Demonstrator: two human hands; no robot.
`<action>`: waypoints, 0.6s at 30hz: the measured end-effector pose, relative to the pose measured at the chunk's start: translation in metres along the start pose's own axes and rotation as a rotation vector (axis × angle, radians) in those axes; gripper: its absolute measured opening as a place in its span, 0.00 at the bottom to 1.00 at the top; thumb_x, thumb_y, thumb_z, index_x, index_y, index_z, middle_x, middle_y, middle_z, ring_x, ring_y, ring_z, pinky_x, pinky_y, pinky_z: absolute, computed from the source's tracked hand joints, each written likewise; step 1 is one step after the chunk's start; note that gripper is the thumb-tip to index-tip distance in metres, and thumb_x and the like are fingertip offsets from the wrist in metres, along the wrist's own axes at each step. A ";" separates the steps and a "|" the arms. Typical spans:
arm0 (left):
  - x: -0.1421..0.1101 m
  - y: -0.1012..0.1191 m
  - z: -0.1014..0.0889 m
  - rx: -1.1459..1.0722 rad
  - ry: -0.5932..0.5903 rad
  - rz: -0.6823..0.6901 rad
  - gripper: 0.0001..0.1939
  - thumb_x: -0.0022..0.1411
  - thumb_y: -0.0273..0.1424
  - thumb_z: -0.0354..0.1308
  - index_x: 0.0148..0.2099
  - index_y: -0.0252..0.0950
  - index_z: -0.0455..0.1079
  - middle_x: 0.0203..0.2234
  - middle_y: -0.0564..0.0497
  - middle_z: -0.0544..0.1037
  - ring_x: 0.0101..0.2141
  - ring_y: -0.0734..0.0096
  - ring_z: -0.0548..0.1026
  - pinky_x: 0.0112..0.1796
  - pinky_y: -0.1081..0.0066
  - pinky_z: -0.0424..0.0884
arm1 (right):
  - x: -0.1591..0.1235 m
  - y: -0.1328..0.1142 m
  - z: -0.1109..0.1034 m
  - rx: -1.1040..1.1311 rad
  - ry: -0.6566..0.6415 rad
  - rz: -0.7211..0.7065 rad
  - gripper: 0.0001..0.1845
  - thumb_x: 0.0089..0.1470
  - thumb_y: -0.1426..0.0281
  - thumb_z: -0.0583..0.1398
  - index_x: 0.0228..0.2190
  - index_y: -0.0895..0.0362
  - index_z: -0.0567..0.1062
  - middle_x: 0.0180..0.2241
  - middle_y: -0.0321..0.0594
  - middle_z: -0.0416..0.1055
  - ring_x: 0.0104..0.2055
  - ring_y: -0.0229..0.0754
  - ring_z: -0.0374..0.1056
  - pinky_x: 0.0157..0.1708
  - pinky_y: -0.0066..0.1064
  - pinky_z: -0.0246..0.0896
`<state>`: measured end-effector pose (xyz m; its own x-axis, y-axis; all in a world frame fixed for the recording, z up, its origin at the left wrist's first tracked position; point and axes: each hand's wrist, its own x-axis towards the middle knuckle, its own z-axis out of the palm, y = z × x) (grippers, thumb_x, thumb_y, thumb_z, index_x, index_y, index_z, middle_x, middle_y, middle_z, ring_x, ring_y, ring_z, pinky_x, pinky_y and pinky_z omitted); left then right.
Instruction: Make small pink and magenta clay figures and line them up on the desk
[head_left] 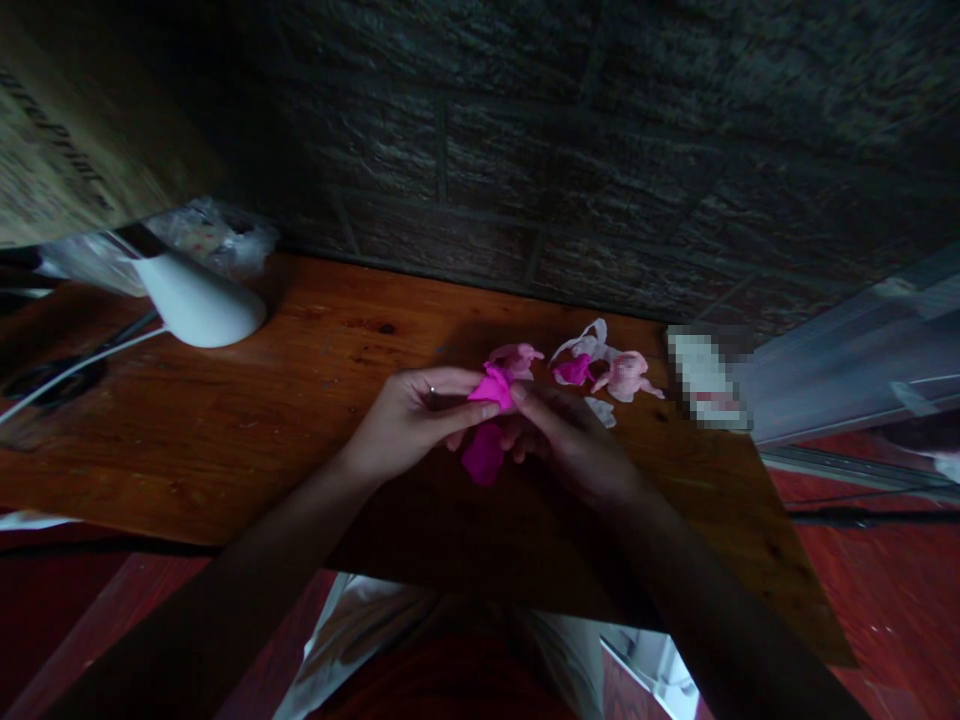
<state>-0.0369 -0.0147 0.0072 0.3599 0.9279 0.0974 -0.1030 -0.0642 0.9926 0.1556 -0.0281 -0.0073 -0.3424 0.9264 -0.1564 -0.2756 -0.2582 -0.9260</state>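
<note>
Both my hands meet over the wooden table, pinching a bright pink piece of crepe paper (493, 390) between thumbs and fingers. My left hand (397, 425) grips its left side and wears a ring; my right hand (574, 435) has hold of the right side. Below the fingers a darker magenta piece (484, 456) shows; whether it is joined to the upper one I cannot tell. Just behind my hands lies a light pink crumpled piece (516, 358). To the right are a small magenta piece (574, 369), a pale pink figure-like piece (628, 375) and whitish scraps (602, 411).
A white lamp base (206, 300) with a cable stands at the left, near dark-handled scissors (56, 385) and a clear plastic bag (217, 238). A blurred-out pale packet (705, 375) lies at the table's right end. A dark brick-patterned wall (480, 180) rises behind the table (315, 330).
</note>
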 end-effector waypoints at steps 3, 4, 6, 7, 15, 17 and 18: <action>0.000 0.001 0.001 -0.013 -0.029 -0.015 0.07 0.58 0.28 0.72 0.40 0.34 0.83 0.28 0.52 0.82 0.19 0.83 0.67 0.18 0.79 0.62 | 0.000 0.000 0.002 0.014 -0.011 -0.001 0.24 0.53 0.53 0.72 0.46 0.55 0.82 0.24 0.32 0.77 0.24 0.34 0.74 0.23 0.24 0.71; 0.000 0.001 0.001 -0.024 -0.038 -0.026 0.06 0.58 0.28 0.72 0.39 0.33 0.83 0.26 0.54 0.81 0.18 0.83 0.66 0.19 0.80 0.62 | 0.001 0.000 0.002 0.023 -0.017 0.002 0.25 0.53 0.53 0.71 0.47 0.55 0.81 0.25 0.33 0.77 0.24 0.34 0.74 0.24 0.23 0.71; 0.000 0.002 0.002 -0.054 -0.050 -0.059 0.05 0.59 0.27 0.71 0.39 0.33 0.83 0.23 0.55 0.78 0.18 0.83 0.66 0.19 0.80 0.61 | 0.001 0.000 0.001 0.046 -0.032 0.011 0.25 0.54 0.52 0.70 0.47 0.56 0.81 0.27 0.36 0.79 0.25 0.34 0.75 0.25 0.24 0.72; -0.001 0.002 0.002 -0.068 -0.053 -0.073 0.05 0.60 0.28 0.70 0.39 0.33 0.83 0.21 0.56 0.77 0.18 0.83 0.65 0.18 0.81 0.60 | 0.001 0.000 0.001 0.055 -0.037 0.012 0.25 0.54 0.52 0.70 0.46 0.56 0.82 0.29 0.37 0.80 0.26 0.34 0.75 0.25 0.24 0.73; 0.001 0.002 0.000 0.001 -0.046 -0.012 0.05 0.65 0.29 0.64 0.38 0.32 0.81 0.16 0.58 0.71 0.18 0.83 0.64 0.21 0.80 0.60 | 0.001 -0.001 0.002 0.071 -0.017 -0.007 0.20 0.52 0.59 0.73 0.44 0.53 0.80 0.32 0.35 0.81 0.25 0.33 0.76 0.25 0.23 0.74; 0.001 0.001 0.001 0.014 -0.054 0.001 0.06 0.65 0.29 0.64 0.37 0.32 0.81 0.17 0.57 0.72 0.19 0.82 0.64 0.21 0.80 0.60 | 0.001 -0.001 0.002 0.061 -0.013 -0.003 0.19 0.54 0.58 0.72 0.44 0.54 0.81 0.32 0.36 0.81 0.25 0.34 0.76 0.25 0.24 0.75; 0.001 0.001 0.001 0.018 -0.058 0.003 0.06 0.65 0.29 0.63 0.37 0.32 0.80 0.18 0.57 0.72 0.19 0.82 0.64 0.21 0.80 0.59 | 0.001 -0.001 0.002 0.054 -0.004 -0.005 0.19 0.54 0.58 0.72 0.43 0.55 0.81 0.31 0.36 0.81 0.25 0.34 0.76 0.26 0.25 0.75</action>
<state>-0.0359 -0.0145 0.0082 0.4129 0.9049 0.1036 -0.0872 -0.0740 0.9934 0.1539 -0.0274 -0.0061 -0.3443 0.9268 -0.1500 -0.3256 -0.2677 -0.9068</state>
